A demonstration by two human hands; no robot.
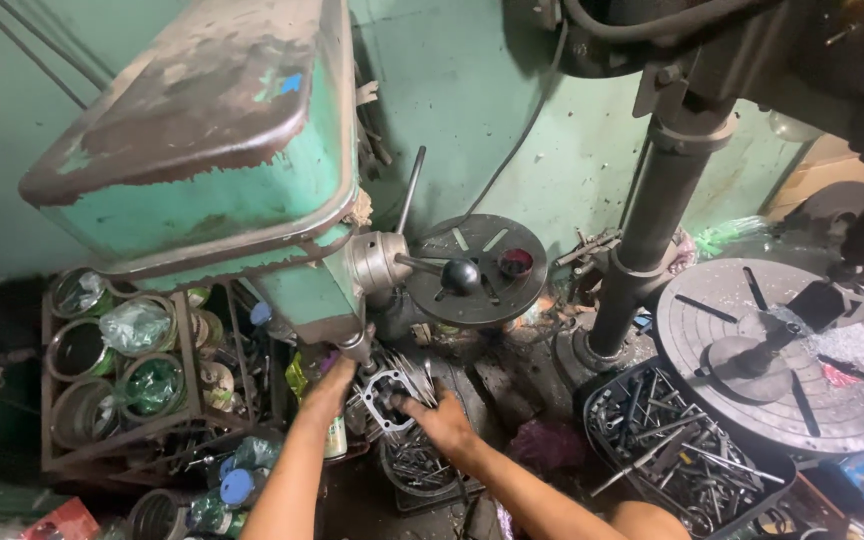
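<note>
Gripping a flat grey metal plate with a round hole and lobed corners (pixel 385 392) under the chuck of the worn green drill press (pixel 222 150), both hands at once. Left hand (pixel 332 385) raised just below the green drill press's spindle, fingers curled onto the plate's left edge. Right hand (pixel 442 420) lower right of the same spindle, fingers closed over the plate's right side; how tightly, cannot tell. Plate held level, directly beneath the press head, above a small dark tub of metal scraps (pixel 417 470).

Right of the green drill press, at its feed hub: a black ball-ended lever (pixel 459 275), then a round dark slotted table (pixel 482 268). Farther right of the press: a dark steel column (pixel 652 220), a large round grey slotted table (pixel 782 350) and a black plastic crate of drill bits and steel rods (pixel 667 440). Left of the press, below its head: a rusty wire rack of tin cans stuffed with plastic bags (pixel 117 365).
</note>
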